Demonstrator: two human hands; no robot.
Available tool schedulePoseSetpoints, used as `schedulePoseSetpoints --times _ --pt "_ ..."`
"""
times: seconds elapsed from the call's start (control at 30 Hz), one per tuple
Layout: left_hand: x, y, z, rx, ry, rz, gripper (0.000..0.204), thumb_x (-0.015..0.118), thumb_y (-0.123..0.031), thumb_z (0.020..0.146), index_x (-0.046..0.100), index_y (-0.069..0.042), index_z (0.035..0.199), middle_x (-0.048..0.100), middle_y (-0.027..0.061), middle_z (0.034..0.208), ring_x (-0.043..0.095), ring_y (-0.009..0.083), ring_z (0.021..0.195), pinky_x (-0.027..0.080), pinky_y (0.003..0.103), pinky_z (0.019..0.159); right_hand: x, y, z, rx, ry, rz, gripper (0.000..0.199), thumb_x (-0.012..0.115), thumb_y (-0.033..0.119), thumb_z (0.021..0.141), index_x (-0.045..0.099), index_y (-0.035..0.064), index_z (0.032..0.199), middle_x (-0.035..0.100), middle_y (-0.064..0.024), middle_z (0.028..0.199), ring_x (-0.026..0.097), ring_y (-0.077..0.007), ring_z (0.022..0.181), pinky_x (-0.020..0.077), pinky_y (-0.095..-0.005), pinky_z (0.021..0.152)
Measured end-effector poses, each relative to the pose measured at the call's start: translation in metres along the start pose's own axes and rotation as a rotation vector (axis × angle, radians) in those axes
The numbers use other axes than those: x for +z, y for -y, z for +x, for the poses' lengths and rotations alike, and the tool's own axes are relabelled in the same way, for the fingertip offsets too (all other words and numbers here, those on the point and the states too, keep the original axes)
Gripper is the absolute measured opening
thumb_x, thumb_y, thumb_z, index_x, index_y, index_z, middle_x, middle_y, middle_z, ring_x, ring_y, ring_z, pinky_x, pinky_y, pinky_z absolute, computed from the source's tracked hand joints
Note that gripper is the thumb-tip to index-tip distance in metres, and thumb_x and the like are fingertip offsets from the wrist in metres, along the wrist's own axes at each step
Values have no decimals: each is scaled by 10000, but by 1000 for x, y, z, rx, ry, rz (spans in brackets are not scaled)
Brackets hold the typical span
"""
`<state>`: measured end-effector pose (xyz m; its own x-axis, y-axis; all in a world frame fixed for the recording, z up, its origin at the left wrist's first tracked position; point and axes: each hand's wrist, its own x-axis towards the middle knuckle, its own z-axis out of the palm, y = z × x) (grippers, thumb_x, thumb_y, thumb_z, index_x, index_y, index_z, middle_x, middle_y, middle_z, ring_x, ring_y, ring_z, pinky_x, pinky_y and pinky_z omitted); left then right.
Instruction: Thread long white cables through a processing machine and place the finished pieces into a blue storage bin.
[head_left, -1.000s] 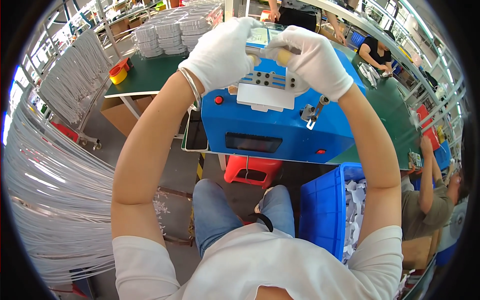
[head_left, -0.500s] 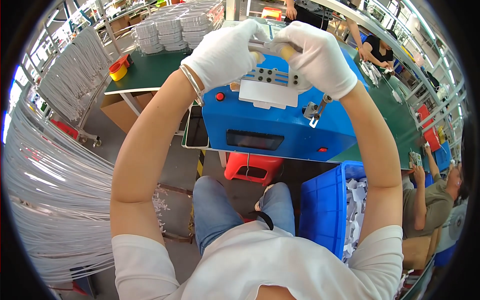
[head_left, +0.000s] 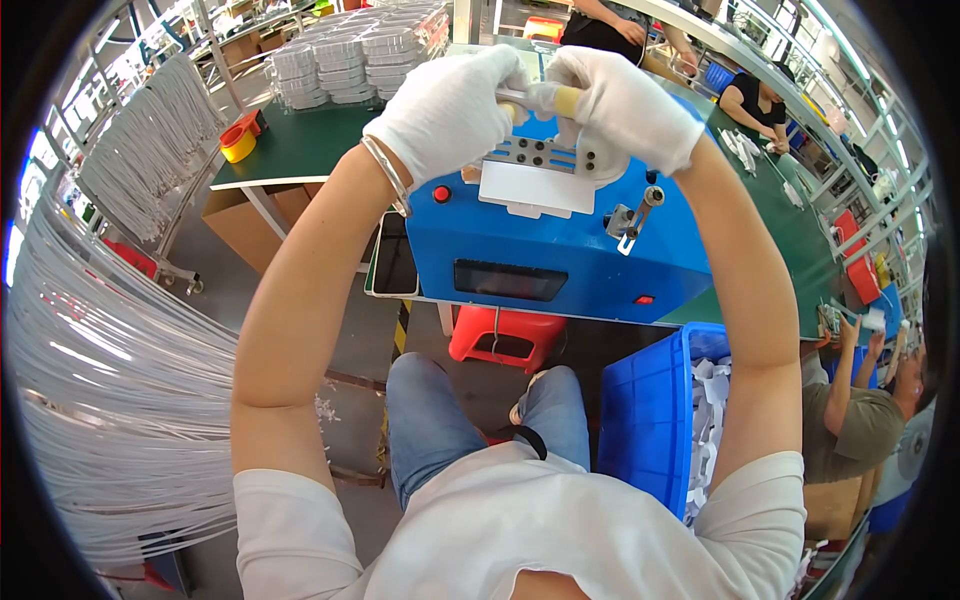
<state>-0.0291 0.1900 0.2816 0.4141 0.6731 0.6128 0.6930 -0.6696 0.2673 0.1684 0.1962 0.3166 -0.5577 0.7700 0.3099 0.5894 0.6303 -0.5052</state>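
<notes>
My left hand [head_left: 455,100], in a white glove, is closed above the blue bench machine [head_left: 490,240]. Its fingers pinch one end of a thin whitish piece [head_left: 541,97] whose kind I cannot make out. My right hand [head_left: 635,105], gloved alike, is closed on the other side of that piece. Pale yellow covers show on some fingertips of both hands. Just below them is a slotted metal plate [head_left: 540,153] with dark screws, and under it a white chute [head_left: 535,187]. The fingers hide part of the piece and the machine's top.
A red button [head_left: 441,194], dark display [head_left: 510,280] and metal bracket [head_left: 640,215] are on the machine. Stacked clear trays [head_left: 345,65] and a yellow-red tape dispenser [head_left: 238,145] stand left. A blue bin [head_left: 645,420] holds white scraps. White cables [head_left: 120,400] hang left. Co-workers sit right.
My right hand has shifted slightly left and turned, still near my left. The piece between the hands shows at a different angle. At right, co-workers' arms have moved.
</notes>
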Motion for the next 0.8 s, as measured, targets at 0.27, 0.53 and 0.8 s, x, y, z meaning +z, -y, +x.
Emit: schedulePoseSetpoints --times 0.27,0.53,0.8 --pt "39 -8 -78 -339 -340 -882 310 443 -183 990 505 -35 1255 622 29 892 547 51 667 433 173 523 -6 -34 -24 -47 2 585 380 588 357 902 589 93 1175 633 -82 1099 587 -135 969 494 -257 827" --pt "59 -38 -94 -345 -694 -826 301 431 -193 988 489 -50 1246 563 22 779 482 42 600 381 174 487 -8 -10 -19 -47 81 67 337 632 257 875 602 42 1131 612 -37 927 572 -102 837 503 -238 704" --pt "80 -77 -72 -332 -399 -1815 553 523 -414 928 435 31 1243 616 178 1091 559 156 574 445 248 451 -10 -13 -10 -249 46 -341 225 571 148 871 623 0 1032 625 -126 856 581 -248 776 475 -328 781"
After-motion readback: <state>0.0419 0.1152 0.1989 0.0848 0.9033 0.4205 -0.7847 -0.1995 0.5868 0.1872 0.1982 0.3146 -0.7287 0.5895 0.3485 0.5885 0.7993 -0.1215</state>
